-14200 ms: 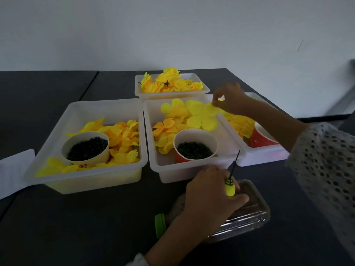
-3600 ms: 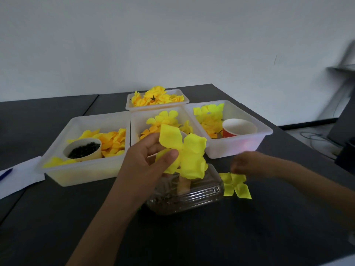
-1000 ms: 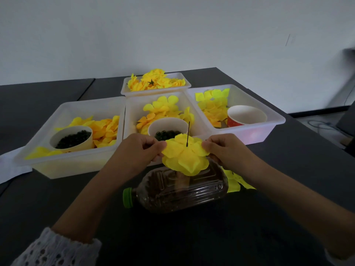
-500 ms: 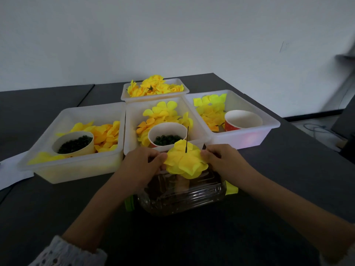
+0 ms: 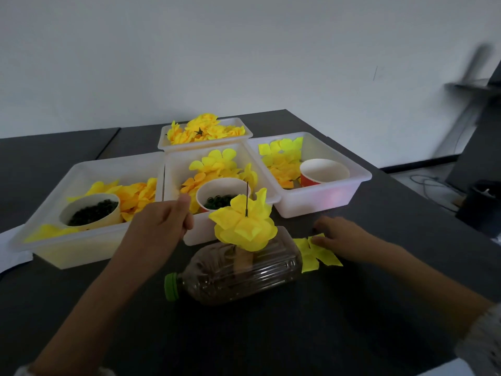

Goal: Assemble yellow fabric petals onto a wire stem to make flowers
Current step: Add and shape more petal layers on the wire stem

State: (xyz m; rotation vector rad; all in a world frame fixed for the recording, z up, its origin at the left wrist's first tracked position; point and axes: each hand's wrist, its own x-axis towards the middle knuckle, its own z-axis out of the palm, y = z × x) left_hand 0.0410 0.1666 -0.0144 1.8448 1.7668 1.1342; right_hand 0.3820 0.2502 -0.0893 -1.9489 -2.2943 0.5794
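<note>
A thin dark wire stem [image 5: 247,196] stands upright from a clear plastic bottle [image 5: 238,270] lying on its side. Yellow fabric petals [image 5: 244,226] are stacked on the stem in a cupped bloom. My left hand [image 5: 160,226] hovers left of the bloom, fingers loosely curled, holding nothing. My right hand [image 5: 341,236] rests on the table to the right, its fingertips touching a loose yellow petal piece [image 5: 317,252] lying flat beside the bottle.
Several white bins stand behind: the left bin [image 5: 89,240] and the middle bin [image 5: 173,164] each hold petals and a cup of dark green bits, the right bin [image 5: 360,177] holds petals and a red cup [image 5: 324,173], the far bin [image 5: 165,139] finished flowers. White paper [image 5: 10,248] lies far left.
Both hands have let go of the petals on the stem. My left hand drew back to the left, and my right hand moved down to the loose petal piece on the table.
</note>
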